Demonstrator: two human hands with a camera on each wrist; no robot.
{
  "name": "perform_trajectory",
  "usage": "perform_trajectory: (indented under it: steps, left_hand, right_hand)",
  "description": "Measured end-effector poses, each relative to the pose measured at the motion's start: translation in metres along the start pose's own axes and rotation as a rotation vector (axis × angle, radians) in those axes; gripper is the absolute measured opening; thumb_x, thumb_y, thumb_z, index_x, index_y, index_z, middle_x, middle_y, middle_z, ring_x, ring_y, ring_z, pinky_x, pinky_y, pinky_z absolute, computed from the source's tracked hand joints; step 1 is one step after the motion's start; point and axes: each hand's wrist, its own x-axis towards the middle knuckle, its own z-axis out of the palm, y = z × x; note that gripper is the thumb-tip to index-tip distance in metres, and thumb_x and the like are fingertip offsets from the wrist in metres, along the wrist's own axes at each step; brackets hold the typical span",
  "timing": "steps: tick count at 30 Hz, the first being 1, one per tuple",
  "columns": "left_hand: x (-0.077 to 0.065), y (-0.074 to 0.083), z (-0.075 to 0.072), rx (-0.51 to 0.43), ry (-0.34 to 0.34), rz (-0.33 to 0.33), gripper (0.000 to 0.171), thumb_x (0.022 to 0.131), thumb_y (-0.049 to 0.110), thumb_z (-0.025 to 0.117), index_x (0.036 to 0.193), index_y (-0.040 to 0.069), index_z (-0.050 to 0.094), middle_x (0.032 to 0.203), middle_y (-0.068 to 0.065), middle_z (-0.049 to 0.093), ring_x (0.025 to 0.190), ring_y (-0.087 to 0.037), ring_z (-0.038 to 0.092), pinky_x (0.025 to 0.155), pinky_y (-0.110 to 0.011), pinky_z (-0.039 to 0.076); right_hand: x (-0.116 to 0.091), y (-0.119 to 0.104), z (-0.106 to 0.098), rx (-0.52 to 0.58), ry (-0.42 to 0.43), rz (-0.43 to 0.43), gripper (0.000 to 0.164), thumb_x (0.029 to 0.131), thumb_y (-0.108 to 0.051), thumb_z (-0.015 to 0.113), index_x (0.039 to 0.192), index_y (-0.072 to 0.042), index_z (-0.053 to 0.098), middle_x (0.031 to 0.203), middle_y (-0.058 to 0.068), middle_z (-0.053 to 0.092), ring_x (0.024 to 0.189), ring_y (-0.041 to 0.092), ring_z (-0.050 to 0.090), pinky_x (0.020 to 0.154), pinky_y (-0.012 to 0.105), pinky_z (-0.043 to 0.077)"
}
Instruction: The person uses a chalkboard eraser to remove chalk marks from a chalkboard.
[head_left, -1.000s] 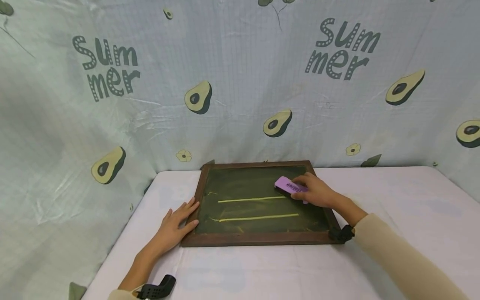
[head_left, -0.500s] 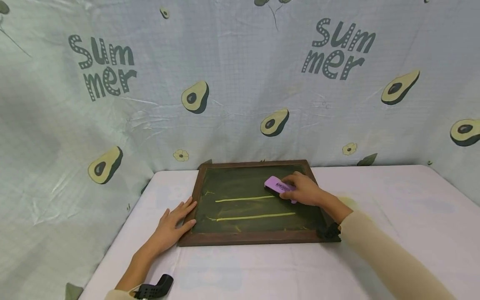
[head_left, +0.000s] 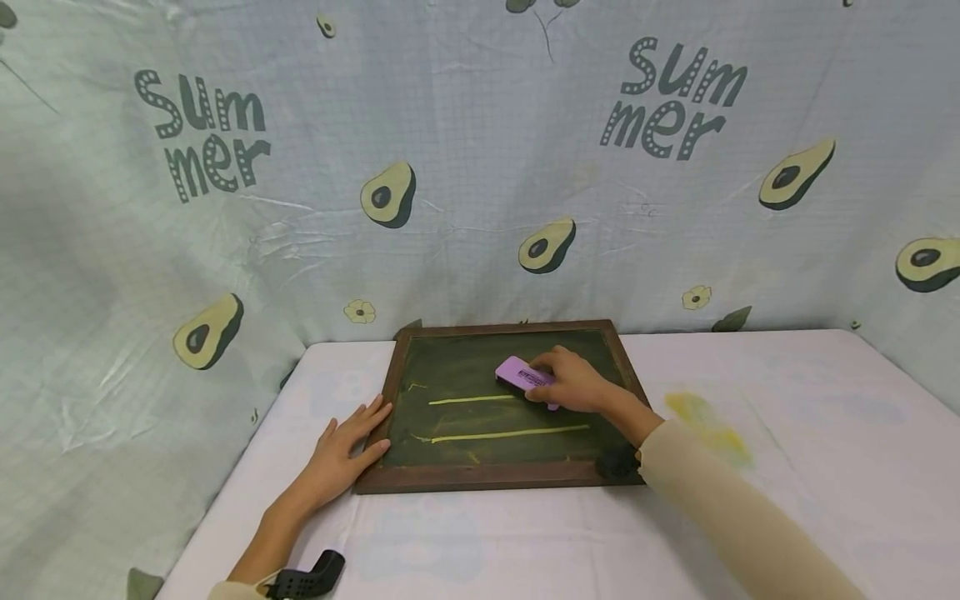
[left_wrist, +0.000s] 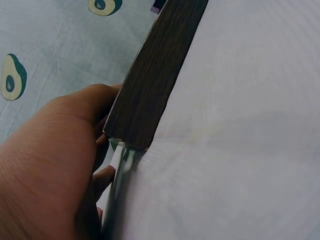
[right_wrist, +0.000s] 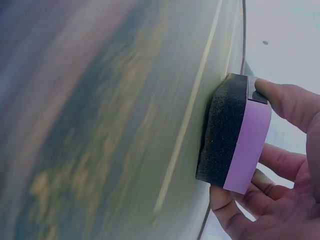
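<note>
A green chalkboard in a brown wooden frame lies on the table, with two yellow chalk lines across it. My right hand grips a purple eraser between thumb and fingers, over the right part of the upper line. In the right wrist view the eraser's black felt side faces the board, and fingers hold its purple back. My left hand rests on the left edge of the wooden frame, fingers spread and fairly straight. In the left wrist view the left hand lies beside the frame's corner.
A white cloth covers the table, with a yellow chalk smudge right of the board. Behind it hangs a curtain printed with avocados and lettering. Black straps with devices sit on the wrists.
My right hand has slid the eraser leftward along the upper chalk line, whose visible part is now shorter. The yellow smudge on the cloth has come into view. The left hand stays on the frame.
</note>
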Motion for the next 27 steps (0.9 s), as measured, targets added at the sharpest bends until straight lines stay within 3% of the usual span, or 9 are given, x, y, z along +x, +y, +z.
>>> perform_trajectory:
  steps: [19, 27]
  left_hand:
    - [0.0, 0.001, -0.002, 0.004, 0.0, 0.009, 0.059, 0.096, 0.033, 0.058, 0.146, 0.008, 0.041, 0.154, -0.014, 0.028, 0.139, -0.042, 0.021, 0.106, -0.066, 0.0]
    - [0.0, -0.001, 0.0, 0.011, 0.007, 0.015, 0.059, 0.095, 0.033, 0.059, 0.146, 0.008, 0.042, 0.153, -0.014, 0.029, 0.139, -0.041, 0.022, 0.106, -0.066, 0.001]
  right_hand:
    - [0.032, -0.051, 0.034, -0.018, -0.046, 0.036, 0.051, 0.085, -0.031, 0.071, 0.127, -0.004, 0.06, 0.107, 0.007, 0.055, 0.085, 0.019, 0.048, 0.072, 0.034, 0.043]
    - [0.048, -0.069, 0.05, -0.05, -0.075, 0.012, 0.051, 0.086, -0.033, 0.071, 0.127, -0.006, 0.061, 0.108, 0.006, 0.057, 0.087, 0.017, 0.047, 0.072, 0.033, 0.042]
